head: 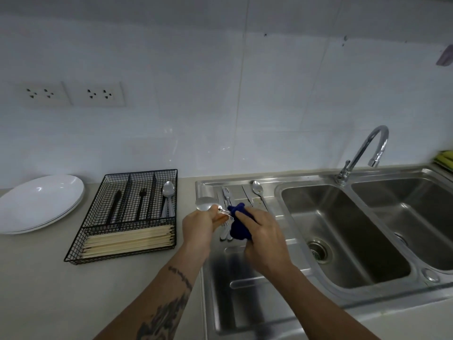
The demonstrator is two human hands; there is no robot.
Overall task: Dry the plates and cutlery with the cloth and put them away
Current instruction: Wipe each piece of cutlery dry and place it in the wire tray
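plates already stacked on the tabletop, wire tray has a knife, fork, spoons, chopsticks up front. left hand grip pinches a spoon, right hand grip wraps the blue cloth round its handle. more cutlery left on the drainboard

Plates sit at the desk's left; right of them the wire tray holds spoons and chopsticks; further right, cutlery lies on the drainboard, left of the sink
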